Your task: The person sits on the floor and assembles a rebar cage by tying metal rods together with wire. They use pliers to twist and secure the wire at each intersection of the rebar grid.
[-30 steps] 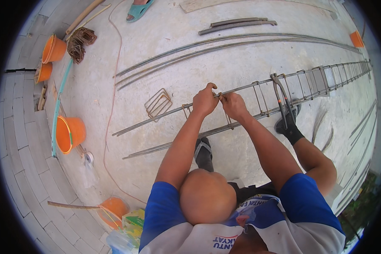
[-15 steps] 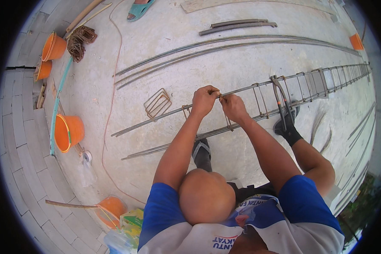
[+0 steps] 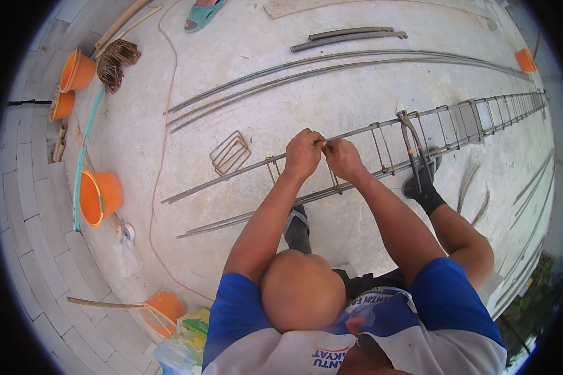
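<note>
Pinch: the fingertips of our left hand (image 3: 303,156) and our right hand (image 3: 345,160) meet closely at the centre; we cannot make out what lies between them.
Stirrup: a rust-brown rectangular wire stirrup (image 3: 333,179) hangs below our fingers, spanning both sides of the frame.
Frame: the long ladder-like frame of grey steel bars (image 3: 225,177) runs from left of centre to the far right.
Done: we judge the right-hand stretch largely fitted, its stirrups standing in a row.
Left: the stirrup at our fingers looks unfinished; whether others are fastened we cannot tell.
Pincers: long metal pincers with orange-marked handles (image 3: 411,150) lie across the frame, right of centre.
Loose: several thin rectangular wire stirrups (image 3: 230,152) lie left of centre, apart from the frame.
</note>
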Demonstrator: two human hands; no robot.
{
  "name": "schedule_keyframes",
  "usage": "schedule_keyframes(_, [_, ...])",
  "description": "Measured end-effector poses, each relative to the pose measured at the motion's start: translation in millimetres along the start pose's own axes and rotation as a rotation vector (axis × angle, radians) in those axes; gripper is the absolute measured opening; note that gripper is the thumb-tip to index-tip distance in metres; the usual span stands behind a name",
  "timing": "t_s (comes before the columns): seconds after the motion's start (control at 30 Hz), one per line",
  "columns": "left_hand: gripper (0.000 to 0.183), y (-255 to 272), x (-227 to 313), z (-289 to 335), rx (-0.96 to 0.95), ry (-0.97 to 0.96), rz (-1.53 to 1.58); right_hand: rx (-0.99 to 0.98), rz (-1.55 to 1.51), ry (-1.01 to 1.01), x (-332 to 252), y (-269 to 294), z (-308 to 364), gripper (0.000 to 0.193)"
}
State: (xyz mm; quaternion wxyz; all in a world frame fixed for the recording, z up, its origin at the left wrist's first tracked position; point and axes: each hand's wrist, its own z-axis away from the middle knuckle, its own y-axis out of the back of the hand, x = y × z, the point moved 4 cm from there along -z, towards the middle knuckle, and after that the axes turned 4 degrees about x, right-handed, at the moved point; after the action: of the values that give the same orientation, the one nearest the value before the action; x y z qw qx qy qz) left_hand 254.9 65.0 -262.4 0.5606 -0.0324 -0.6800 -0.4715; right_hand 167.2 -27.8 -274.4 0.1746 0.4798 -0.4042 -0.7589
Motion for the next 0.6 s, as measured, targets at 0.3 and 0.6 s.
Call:
schedule_keyframes(0.3, [0.016,9,-3,-2,0.022,0.235,0.27,-0.307,0.489,0.181,-20,63,-42,0.013])
schedule_keyframes(0.6, [0.016,2,-13,-5,0.039,0.188,0.294,-0.311,0.772,0.416,-63,72,-48,0.01])
